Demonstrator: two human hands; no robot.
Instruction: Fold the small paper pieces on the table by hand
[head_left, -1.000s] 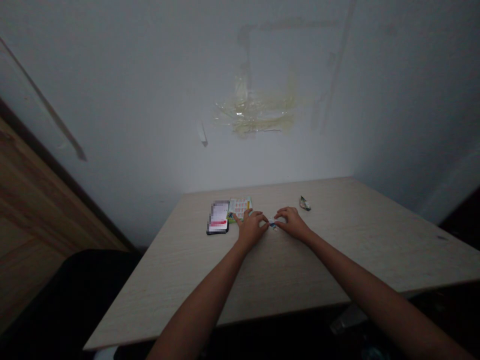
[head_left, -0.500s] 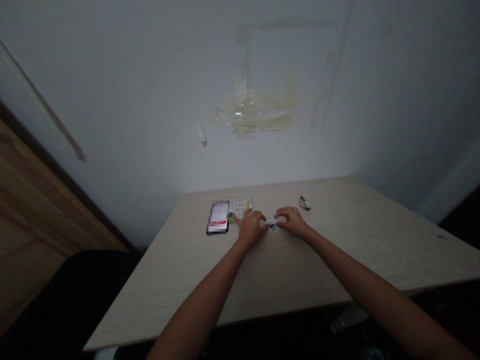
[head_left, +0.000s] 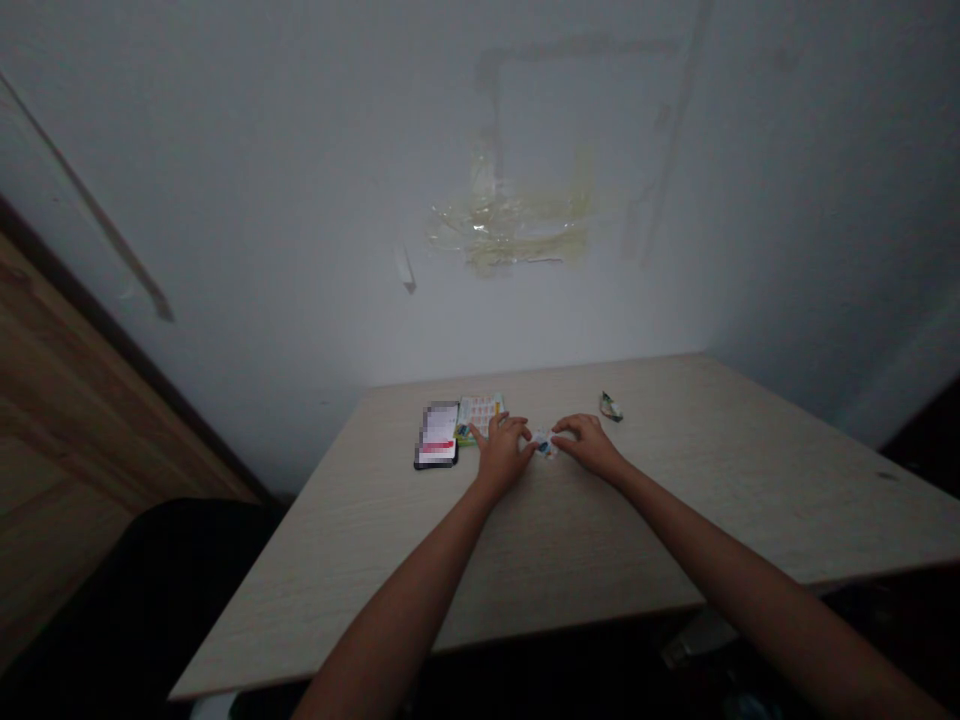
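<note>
Both my arms reach far out over a pale wooden table (head_left: pixel 675 520). My left hand (head_left: pixel 501 452) and my right hand (head_left: pixel 592 443) meet over a small white piece with coloured marks (head_left: pixel 543 442). Each hand pinches one side of it with curled fingers, close to the table top. What the piece is I cannot make out. Just behind my left hand lies a colourful printed card (head_left: pixel 478 412).
A phone (head_left: pixel 436 435) with a lit screen lies left of the card. A small crumpled wrapper (head_left: pixel 610 406) sits behind my right hand. A white wall with old tape marks (head_left: pixel 510 225) stands behind the table. A wooden panel (head_left: pixel 67 420) is at the left.
The two hands have shifted very slightly on the small piece between them. Nothing else on the table has moved.
</note>
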